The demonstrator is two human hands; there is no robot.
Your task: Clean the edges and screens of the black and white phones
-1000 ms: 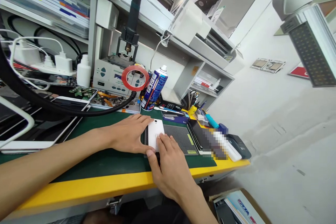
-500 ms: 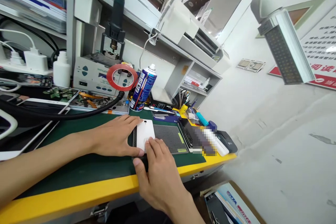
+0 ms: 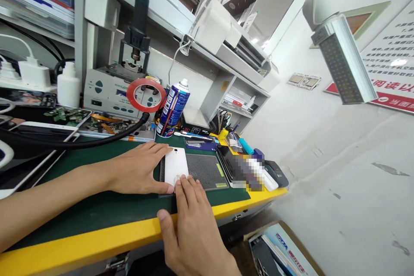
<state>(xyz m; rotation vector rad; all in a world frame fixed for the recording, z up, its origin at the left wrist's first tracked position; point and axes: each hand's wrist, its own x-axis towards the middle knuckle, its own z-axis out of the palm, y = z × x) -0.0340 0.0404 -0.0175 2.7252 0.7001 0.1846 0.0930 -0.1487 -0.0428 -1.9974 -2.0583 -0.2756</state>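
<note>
A white phone (image 3: 175, 163), its camera at the top, lies on a dark perforated mat (image 3: 207, 171) on the green bench top. My left hand (image 3: 137, 168) rests along the phone's left side, thumb at its lower corner and fingertips at its upper edge, spread around it. The fingertips of my right hand (image 3: 190, 215) touch the lower right part of the phone, beside a small shiny patch; its thumb stands apart over the yellow bench edge.
Behind stand a spray can (image 3: 173, 108), a red tape roll (image 3: 146, 95) and a parts tray (image 3: 119, 127). A black cable (image 3: 97, 143) crosses at left. Dark flat devices (image 3: 228, 161) lie at right. A lamp (image 3: 346, 60) hangs upper right.
The view has shifted slightly, moving the scene left. My right hand has slid a little lower, and its thumb is farther from my left thumb. The phone stays on the mat.
</note>
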